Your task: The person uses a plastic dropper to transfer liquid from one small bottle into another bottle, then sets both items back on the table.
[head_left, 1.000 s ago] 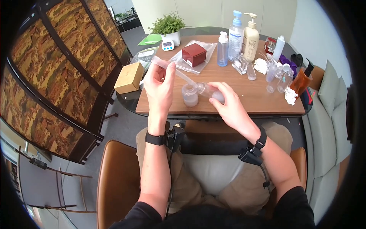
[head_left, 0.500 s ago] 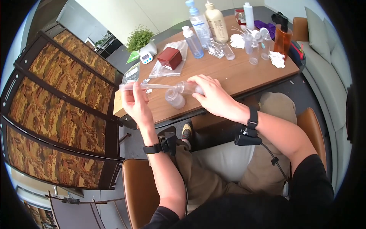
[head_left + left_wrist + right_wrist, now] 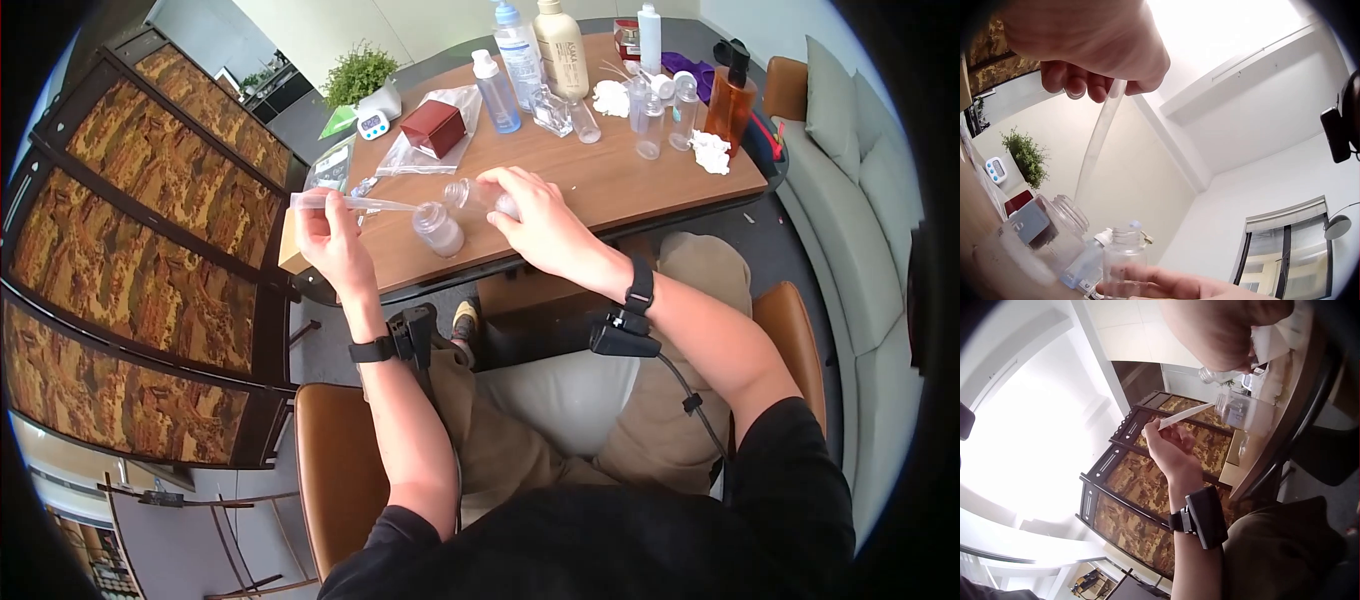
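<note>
My left hand (image 3: 335, 245) pinches a translucent plastic dropper (image 3: 372, 204) near its wide end; its thin tip points at the mouth of a clear open jar (image 3: 438, 230) with cloudy contents, standing on the table. In the left wrist view the dropper (image 3: 1099, 134) slants down to the threaded neck of the jar (image 3: 1054, 240). My right hand (image 3: 545, 228) grips a small clear bottle (image 3: 478, 195), tilted with its open neck beside the jar's mouth. In the right wrist view the dropper (image 3: 1188, 415) reaches the jar's neck.
Behind the jar lie a dark red box (image 3: 433, 128) on a clear bag, a timer (image 3: 373, 124) and a potted plant (image 3: 360, 76). Pump bottles (image 3: 562, 50), small clear bottles (image 3: 650, 130), crumpled tissue (image 3: 711, 153) and an amber bottle (image 3: 730, 105) stand to the right. A cardboard box (image 3: 290, 245) is at left.
The head view has turned and shifted. My left hand has lowered, bringing the dropper from steep to nearly level, its tip moving from the held bottle's neck towards the standing jar's mouth.
</note>
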Tool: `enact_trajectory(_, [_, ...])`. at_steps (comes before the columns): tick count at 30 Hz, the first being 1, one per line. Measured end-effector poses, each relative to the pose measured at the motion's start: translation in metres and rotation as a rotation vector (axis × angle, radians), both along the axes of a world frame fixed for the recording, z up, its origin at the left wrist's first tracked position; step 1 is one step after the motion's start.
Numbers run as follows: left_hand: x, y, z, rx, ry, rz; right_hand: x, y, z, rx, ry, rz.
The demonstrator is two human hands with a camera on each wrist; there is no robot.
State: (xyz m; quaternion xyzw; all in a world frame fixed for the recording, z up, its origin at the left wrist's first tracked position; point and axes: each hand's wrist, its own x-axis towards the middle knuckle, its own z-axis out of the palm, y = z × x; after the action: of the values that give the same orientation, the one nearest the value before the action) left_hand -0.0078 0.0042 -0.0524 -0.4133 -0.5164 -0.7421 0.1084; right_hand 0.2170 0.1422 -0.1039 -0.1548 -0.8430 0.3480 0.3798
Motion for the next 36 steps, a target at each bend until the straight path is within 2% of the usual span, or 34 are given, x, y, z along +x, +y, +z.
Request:
enact_trajectory(3, [-0.002,0.002,-0.003,-0.029,0.065,-0.02,-0.001,0.002,-0.001,-0.02,0.005,0.007])
enact_trajectory(7, [0.0,0.005,-0.009,-0.223,0.125,-0.071,-0.001,-0.001,-0.002,-0.009,0.002,0.006])
enact_trajectory(10, [0.003,0.012,-0.012,-0.349,0.199,0.006,-0.001,-0.003,-0.002,0.001,-0.004,0.009])
enact_trajectory(16, [0.014,0.01,-0.004,-0.49,0.234,0.022,0.001,-0.004,0.002,0.011,-0.013,0.011])
enact_trajectory(18, [0.018,0.008,-0.002,-0.625,0.261,0.003,0.001,-0.004,0.003,0.018,-0.033,-0.001])
enact_trajectory(24, [0.019,0.006,0.001,-0.648,0.242,-0.004,0.001,-0.005,0.003,-0.022,-0.025,0.022])
enact_trajectory(36, [0.013,0.009,-0.004,-0.628,0.244,-0.02,0.001,-0.002,0.001,0.082,-0.069,0.0])
